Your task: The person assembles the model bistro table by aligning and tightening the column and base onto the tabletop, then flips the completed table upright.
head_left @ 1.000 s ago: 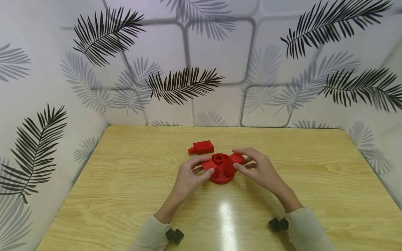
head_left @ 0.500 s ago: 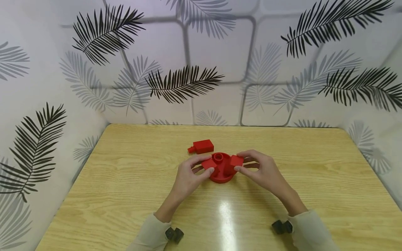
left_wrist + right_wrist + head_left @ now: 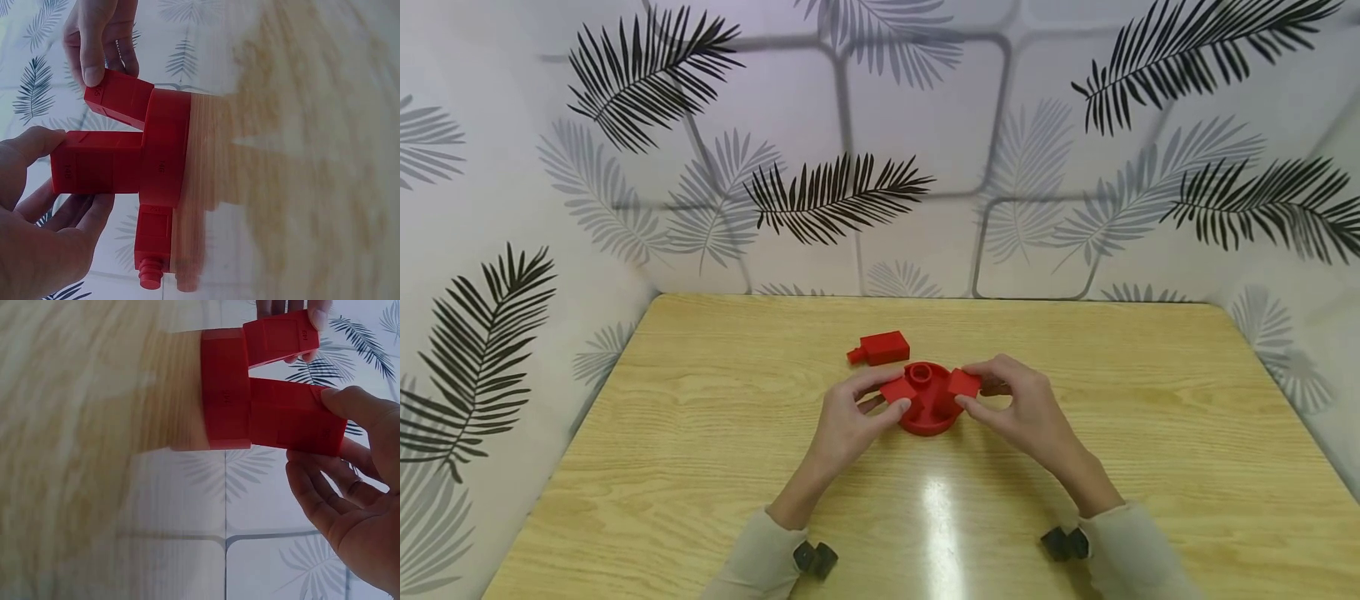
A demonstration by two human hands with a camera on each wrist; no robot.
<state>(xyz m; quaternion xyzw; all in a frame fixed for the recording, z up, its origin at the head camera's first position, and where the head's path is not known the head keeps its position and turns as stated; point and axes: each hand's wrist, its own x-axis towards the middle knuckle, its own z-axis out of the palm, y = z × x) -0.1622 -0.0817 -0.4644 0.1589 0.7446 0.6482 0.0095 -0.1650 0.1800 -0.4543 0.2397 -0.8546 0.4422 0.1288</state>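
A round red base (image 3: 929, 427) with a raised ring-shaped socket (image 3: 921, 373) stands on the table between both hands. My left hand (image 3: 842, 421) grips a red rectangular block (image 3: 94, 162) by its upper end, thumb on one side and fingers on the other. My right hand (image 3: 1026, 408) pinches a second red block (image 3: 297, 419) the same way, and it leans outward. Both blocks meet the base at their lower ends; whether they are seated in sockets is hidden. A third red block (image 3: 886, 347) with a narrow ridged neck lies on its side just behind the base.
The pale wooden table (image 3: 700, 433) runs up to a wall (image 3: 917, 125) covered in leaf-patterned cloth. Small black devices sit at both sleeve cuffs.
The block in my right hand has turned and shifted slightly at the base, its top now squarer to view. My left hand and its block hold nearly still, as does the block lying behind.
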